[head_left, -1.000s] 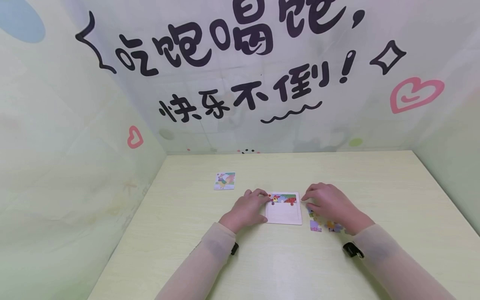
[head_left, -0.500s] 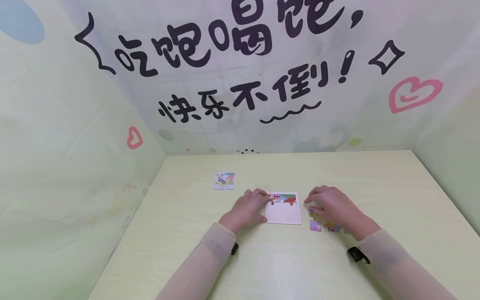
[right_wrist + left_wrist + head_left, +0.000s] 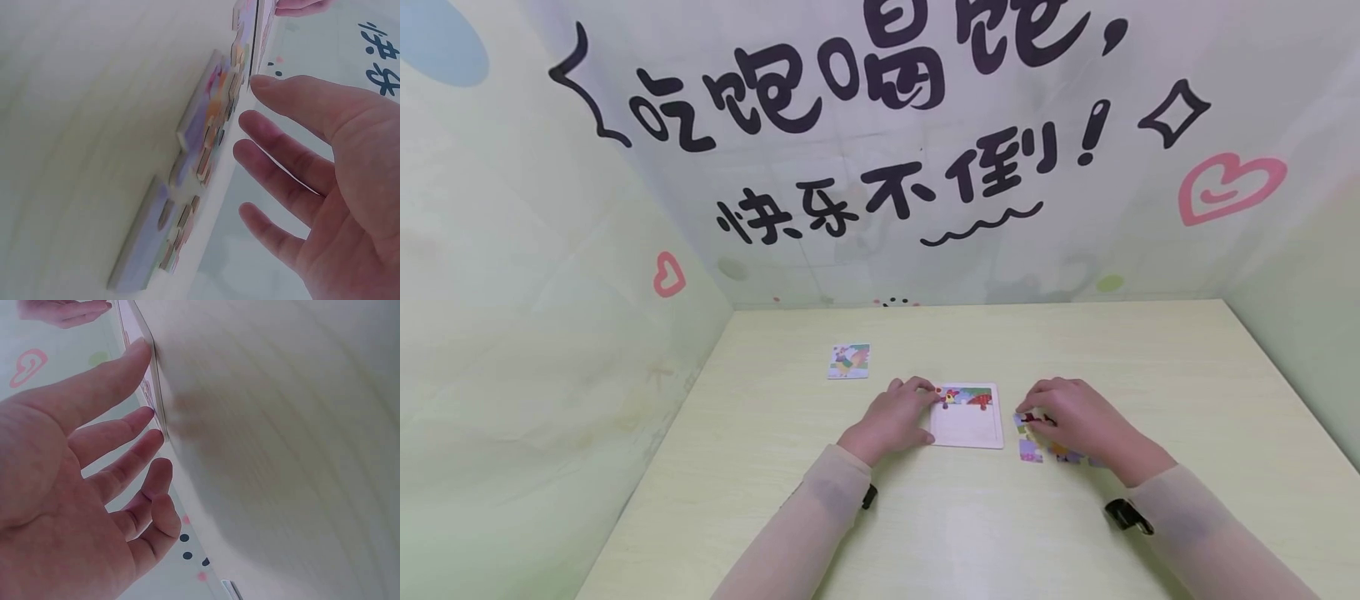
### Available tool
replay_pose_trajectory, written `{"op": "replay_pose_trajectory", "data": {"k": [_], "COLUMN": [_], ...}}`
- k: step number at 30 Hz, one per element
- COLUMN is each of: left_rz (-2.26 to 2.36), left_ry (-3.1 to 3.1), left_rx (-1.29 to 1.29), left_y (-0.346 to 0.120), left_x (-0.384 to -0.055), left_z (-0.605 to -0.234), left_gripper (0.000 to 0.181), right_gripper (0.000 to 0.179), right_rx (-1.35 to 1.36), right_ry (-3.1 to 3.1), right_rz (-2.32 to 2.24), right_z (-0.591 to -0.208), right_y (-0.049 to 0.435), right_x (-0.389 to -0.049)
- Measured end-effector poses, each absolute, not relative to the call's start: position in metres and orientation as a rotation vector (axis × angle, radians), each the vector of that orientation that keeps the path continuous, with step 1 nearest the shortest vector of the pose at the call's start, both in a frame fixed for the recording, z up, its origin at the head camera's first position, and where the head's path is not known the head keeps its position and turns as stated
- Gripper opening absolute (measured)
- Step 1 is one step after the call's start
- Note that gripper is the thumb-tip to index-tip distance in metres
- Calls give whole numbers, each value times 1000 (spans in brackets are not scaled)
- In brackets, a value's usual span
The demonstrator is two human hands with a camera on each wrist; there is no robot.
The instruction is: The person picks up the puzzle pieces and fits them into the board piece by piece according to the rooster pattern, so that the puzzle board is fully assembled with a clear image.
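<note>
My left hand rests at the left edge of a white puzzle tray, thumb at the lower corner and fingertips at the upper one. In the left wrist view, the thumb and two fingers touch the tray's edge, and the other fingers bend loosely. A colourful strip of jigsaw pieces fills the tray's top. To its right, my right hand hovers close over loose jigsaw pieces, partly hiding them. The right wrist view shows its thumb and fingers spread apart beside the pieces, holding nothing.
A small picture card lies at the back left of the pale wooden table. Printed walls with large lettering enclose the table at the back and sides. Each wrist carries a dark camera mount.
My right hand has drawn back from the tray's right side, slightly right and nearer to me, over the loose pieces. The left hand and the tray stay in place.
</note>
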State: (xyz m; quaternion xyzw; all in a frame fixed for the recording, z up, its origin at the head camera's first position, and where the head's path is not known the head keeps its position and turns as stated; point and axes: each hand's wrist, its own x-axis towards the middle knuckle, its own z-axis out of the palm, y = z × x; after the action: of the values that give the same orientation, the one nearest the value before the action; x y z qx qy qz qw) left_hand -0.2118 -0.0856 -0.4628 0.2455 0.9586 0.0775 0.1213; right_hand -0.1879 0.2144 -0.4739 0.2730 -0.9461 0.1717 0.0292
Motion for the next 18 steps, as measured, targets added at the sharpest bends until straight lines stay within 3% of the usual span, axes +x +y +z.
{"op": "replay_pose_trajectory", "data": {"k": [18], "left_rz": [246], "left_ry": [2802], "left_rx": [719], "left_y": [-87], "left_x": [-214], "left_z": [-467], "left_gripper": [68], "right_gripper": [19], "right_rx": [870], "right_ry": [-2965], "right_rz": [568], "right_z": [-477], "right_y": [221], "right_x": [-187]}}
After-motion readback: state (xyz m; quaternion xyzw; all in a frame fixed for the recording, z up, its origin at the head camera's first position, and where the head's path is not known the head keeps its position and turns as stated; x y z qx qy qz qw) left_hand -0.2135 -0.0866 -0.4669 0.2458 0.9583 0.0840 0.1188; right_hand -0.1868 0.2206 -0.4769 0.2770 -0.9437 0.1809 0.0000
